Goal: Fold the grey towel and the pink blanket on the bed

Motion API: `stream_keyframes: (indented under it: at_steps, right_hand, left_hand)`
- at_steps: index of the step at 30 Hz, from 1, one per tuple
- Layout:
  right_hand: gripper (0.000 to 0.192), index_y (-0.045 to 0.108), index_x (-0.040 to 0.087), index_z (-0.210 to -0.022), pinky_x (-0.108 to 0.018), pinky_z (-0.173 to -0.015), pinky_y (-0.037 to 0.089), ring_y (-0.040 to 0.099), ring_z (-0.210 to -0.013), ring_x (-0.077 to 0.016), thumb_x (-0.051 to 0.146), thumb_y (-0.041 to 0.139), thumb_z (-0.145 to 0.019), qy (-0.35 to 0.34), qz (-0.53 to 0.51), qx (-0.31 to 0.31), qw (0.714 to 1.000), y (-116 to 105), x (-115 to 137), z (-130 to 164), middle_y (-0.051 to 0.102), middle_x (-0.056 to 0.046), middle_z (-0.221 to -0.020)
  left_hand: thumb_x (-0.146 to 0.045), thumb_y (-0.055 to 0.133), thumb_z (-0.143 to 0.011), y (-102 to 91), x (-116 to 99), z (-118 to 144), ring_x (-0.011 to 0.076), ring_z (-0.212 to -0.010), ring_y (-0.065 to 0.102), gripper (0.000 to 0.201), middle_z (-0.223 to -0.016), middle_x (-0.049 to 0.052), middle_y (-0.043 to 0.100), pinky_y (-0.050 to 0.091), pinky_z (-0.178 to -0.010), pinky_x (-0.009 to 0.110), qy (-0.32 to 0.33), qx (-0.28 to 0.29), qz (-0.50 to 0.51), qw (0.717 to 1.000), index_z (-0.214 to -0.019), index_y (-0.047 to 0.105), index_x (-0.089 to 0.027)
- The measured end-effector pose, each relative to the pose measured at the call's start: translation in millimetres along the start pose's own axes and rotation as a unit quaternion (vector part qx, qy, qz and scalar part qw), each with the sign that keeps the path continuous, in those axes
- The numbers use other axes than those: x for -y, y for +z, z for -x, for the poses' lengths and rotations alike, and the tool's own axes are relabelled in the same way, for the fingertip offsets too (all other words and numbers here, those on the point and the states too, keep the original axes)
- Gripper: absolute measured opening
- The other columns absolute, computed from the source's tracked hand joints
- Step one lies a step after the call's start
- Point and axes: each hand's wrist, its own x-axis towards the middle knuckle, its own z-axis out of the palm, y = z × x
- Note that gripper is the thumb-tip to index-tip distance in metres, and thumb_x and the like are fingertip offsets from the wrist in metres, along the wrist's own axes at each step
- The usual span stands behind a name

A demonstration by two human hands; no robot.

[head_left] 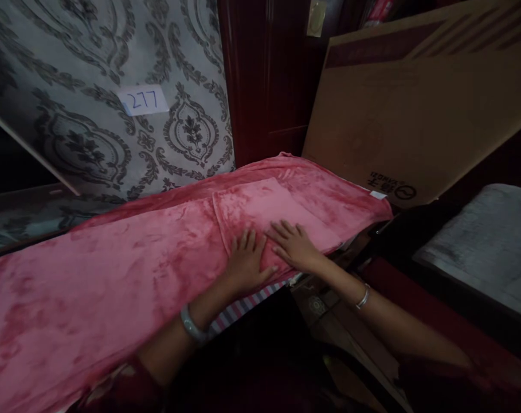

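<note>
A pink plush blanket (114, 275) lies spread along a long surface, with a folded-over part whose edge runs near the middle. My left hand (246, 261) rests flat on the blanket by that edge, fingers spread. Close beside it, my right hand (295, 246) lies flat on the folded part, fingers stretched out to the left. Both hands press on the cloth without gripping it. Under the blanket's near side a striped cloth (243, 308) shows.
A large cardboard box (415, 109) leans at the back right by a dark red door (264, 74). Patterned wallpaper (191, 132) carries a paper marked 277 (144, 100). Grey fabric (488, 246) lies at the right. A small white label (377, 195) sits at the blanket's far right end.
</note>
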Motion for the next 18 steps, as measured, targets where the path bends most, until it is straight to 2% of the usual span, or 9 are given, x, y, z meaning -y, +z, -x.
stream_keyframes:
  at_steps: [2, 5, 9, 13, 15, 18]
  right_hand:
    - [0.059, 0.034, 0.035, -0.159, -0.060, -0.121, 0.018, 0.017, -0.154, -0.0311, 0.055, 0.029, -0.104, 0.019, 0.019, 0.003, 1.000, 8.1, -1.9, 9.1, 0.024, -0.002, -0.167]
    - [0.059, 0.034, 0.034, -0.159, -0.060, -0.120, 0.021, 0.019, -0.154, -0.0314, 0.055, 0.028, -0.104, 0.109, 0.032, -0.008, 0.994, 13.7, -34.7, 19.6, 0.024, -0.003, -0.167]
    - [0.061, 0.029, 0.032, -0.161, -0.060, -0.117, 0.029, 0.024, -0.153, -0.0307, 0.053, 0.023, -0.104, 0.214, 0.011, 0.012, 0.977, 11.3, -85.2, 33.1, 0.024, -0.004, -0.167]
    - [0.059, 0.038, 0.028, -0.157, -0.060, -0.114, 0.035, 0.032, -0.149, -0.0322, 0.047, 0.025, -0.103, 0.285, 0.030, 0.030, 0.958, 1.0, -107.8, 31.2, 0.034, -0.008, -0.163]
    - [0.060, 0.036, 0.024, -0.158, -0.061, -0.112, 0.037, 0.034, -0.148, -0.0335, 0.043, 0.029, -0.102, 0.272, 0.047, -0.006, 0.961, -6.3, -107.5, 16.6, 0.035, -0.012, -0.162]
    - [0.063, 0.030, 0.019, -0.161, -0.055, -0.115, 0.036, 0.032, -0.149, -0.0329, 0.037, 0.034, -0.100, 0.167, 0.044, -0.065, 0.983, -18.3, -88.7, -24.6, 0.032, -0.014, -0.163]
  left_hand:
    - [-0.067, 0.046, -0.092, 11.6, -5.3, 14.7, 0.0372, -0.156, 0.013, 0.085, -0.168, 0.016, 0.022, 0.011, -0.125, 0.059, 0.003, 0.009, -0.001, 1.000, -0.160, 0.030, -0.020]
    - [-0.066, 0.046, -0.092, 20.0, -4.6, 21.4, 0.0360, -0.156, 0.012, 0.082, -0.168, 0.014, 0.023, 0.008, -0.125, 0.058, 0.004, 0.002, -0.003, 1.000, -0.160, 0.030, -0.024]
    - [-0.066, 0.049, -0.091, 19.0, -3.2, 20.7, 0.0369, -0.156, 0.013, 0.082, -0.168, 0.014, 0.023, 0.009, -0.126, 0.058, -0.001, 0.001, 0.010, 1.000, -0.160, 0.032, -0.023]
    - [-0.065, 0.049, -0.091, 10.8, -2.6, 24.8, 0.0355, -0.157, 0.011, 0.083, -0.168, 0.014, 0.021, 0.008, -0.126, 0.058, 0.004, 0.019, 0.052, 0.998, -0.160, 0.031, -0.021]
    - [-0.062, 0.047, -0.094, 1.8, 1.6, 22.2, 0.0325, -0.156, 0.016, 0.077, -0.167, 0.013, 0.024, 0.015, -0.126, 0.054, 0.008, 0.043, 0.094, 0.995, -0.158, 0.035, -0.020]
    - [-0.048, 0.041, -0.099, -17.0, 18.0, 0.7, 0.0260, -0.152, 0.031, 0.061, -0.163, 0.010, 0.036, 0.026, -0.125, 0.044, -0.015, 0.014, 0.132, 0.991, -0.153, 0.044, -0.020]
